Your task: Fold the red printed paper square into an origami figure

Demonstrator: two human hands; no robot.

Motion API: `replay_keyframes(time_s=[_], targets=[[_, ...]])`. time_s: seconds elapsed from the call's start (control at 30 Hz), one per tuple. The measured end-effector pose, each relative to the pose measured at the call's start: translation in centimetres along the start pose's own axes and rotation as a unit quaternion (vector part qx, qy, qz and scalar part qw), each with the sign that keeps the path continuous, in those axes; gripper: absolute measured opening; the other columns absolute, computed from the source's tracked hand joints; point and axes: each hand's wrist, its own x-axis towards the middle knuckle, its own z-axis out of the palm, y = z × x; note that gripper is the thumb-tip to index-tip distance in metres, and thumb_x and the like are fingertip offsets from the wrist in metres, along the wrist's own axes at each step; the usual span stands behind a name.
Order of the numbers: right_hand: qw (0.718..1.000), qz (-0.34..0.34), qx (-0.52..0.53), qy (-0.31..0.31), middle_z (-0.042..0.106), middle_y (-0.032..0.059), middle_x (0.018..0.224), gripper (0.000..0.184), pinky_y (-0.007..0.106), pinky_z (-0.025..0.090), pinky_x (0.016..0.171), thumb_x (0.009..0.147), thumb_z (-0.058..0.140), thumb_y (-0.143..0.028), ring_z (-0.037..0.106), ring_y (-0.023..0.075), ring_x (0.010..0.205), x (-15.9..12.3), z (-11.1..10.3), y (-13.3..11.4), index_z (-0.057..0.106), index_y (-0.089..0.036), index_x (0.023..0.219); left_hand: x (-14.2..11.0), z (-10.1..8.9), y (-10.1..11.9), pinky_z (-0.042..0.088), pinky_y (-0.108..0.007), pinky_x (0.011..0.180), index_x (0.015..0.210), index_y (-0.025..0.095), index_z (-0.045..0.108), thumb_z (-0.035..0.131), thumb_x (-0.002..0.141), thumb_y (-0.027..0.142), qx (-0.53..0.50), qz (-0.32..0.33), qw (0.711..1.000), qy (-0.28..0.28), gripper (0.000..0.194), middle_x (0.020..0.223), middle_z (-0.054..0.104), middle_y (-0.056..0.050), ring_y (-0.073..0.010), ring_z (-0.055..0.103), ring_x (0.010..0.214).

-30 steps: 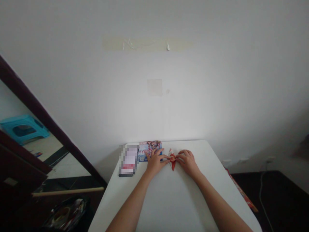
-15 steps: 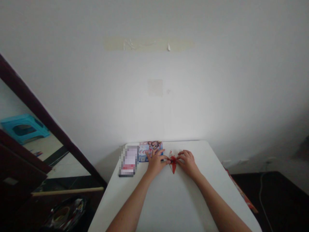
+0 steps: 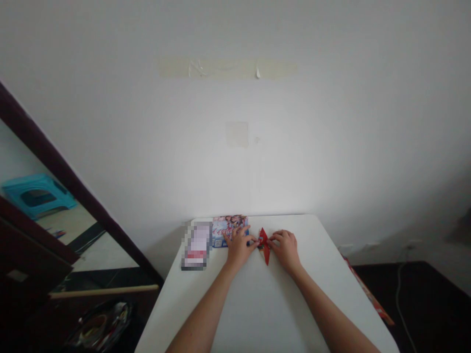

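Between my hands, low over the white table (image 3: pixel 257 304), is a small folded piece of red printed paper (image 3: pixel 264 242) with pointed ends, one toward the wall and one toward me. My left hand (image 3: pixel 238 247) pinches its left side between thumb and finger, the other fingers spread above a colourful printed sheet (image 3: pixel 224 228). On the opposite side my right hand (image 3: pixel 286 246) pinches the folded paper with thumb and forefinger, its remaining fingers curled. The fingertips cover parts of the paper's two side edges.
A phone (image 3: pixel 197 245), blurred out, lies left of the printed sheet. The table's far edge meets a white wall (image 3: pixel 294 147). At left, a dark-framed mirror (image 3: pixel 88 191) leans there, showing a blue stool (image 3: pixel 39 193). A bin (image 3: pixel 99 326) stands on the floor.
The folded paper's far point now shows red where it looked whitish, and its near point has shifted slightly right. Both hands keep pinching at nearly the same spot.
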Motion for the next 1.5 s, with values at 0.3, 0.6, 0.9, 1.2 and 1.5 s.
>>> replay_keyframes(time_s=[0.3,0.6,0.9,1.2,1.5], targets=[[0.998,0.037,-0.044,0.007,0.063,0.0064,0.108,0.020,0.053,0.025,0.108,0.086,0.062,-0.045,0.047,0.0296,0.115,-0.1,-0.1,-1.0,0.073,-0.028,0.085,0.1,0.5,-0.2,0.003,-0.078,0.109,0.084,0.032,0.074,0.076,0.077,0.035,0.009,-0.005,1.000,0.022,0.008,0.146,0.049,0.002,-0.0356,0.030,0.141],[0.998,0.050,-0.038,0.015,0.063,0.0072,0.106,0.020,0.057,0.022,0.108,0.084,0.064,-0.046,0.047,0.0313,0.115,0.2,0.3,-0.9,0.074,-0.029,0.080,0.1,0.5,-0.1,0.003,-0.078,0.109,0.088,0.035,0.074,0.077,0.076,0.036,0.005,-0.009,1.000,0.014,0.013,0.145,0.050,0.003,-0.0352,0.031,0.140],[1.000,-0.012,-0.002,-0.013,0.064,0.0027,0.107,0.009,0.050,0.029,0.105,0.078,0.072,-0.036,0.048,0.0282,0.115,-0.1,-0.6,0.1,0.076,-0.038,0.085,-0.1,0.0,0.0,0.005,-0.075,0.111,0.087,0.035,0.077,0.073,0.080,0.030,-0.002,0.005,1.000,0.015,0.009,0.142,0.054,0.002,-0.0335,0.032,0.141],[0.999,-0.022,-0.023,-0.029,0.065,0.0027,0.110,0.011,0.051,0.029,0.104,0.083,0.067,-0.040,0.048,0.0282,0.115,0.2,-0.5,0.5,0.077,-0.038,0.086,0.2,0.3,-0.5,-0.003,-0.077,0.110,0.085,0.035,0.077,0.070,0.083,0.037,-0.008,0.005,1.000,0.006,0.008,0.142,0.055,0.002,-0.0341,0.032,0.140],[0.999,0.030,-0.040,0.001,0.062,0.0068,0.110,0.018,0.066,0.019,0.108,0.087,0.061,-0.043,0.044,0.0325,0.118,-0.1,0.2,-1.0,0.074,-0.031,0.087,0.4,1.0,-0.2,0.003,-0.080,0.108,0.081,0.029,0.072,0.073,0.080,0.036,0.020,0.003,1.000,0.022,0.007,0.151,0.045,0.004,-0.0368,0.029,0.141]])
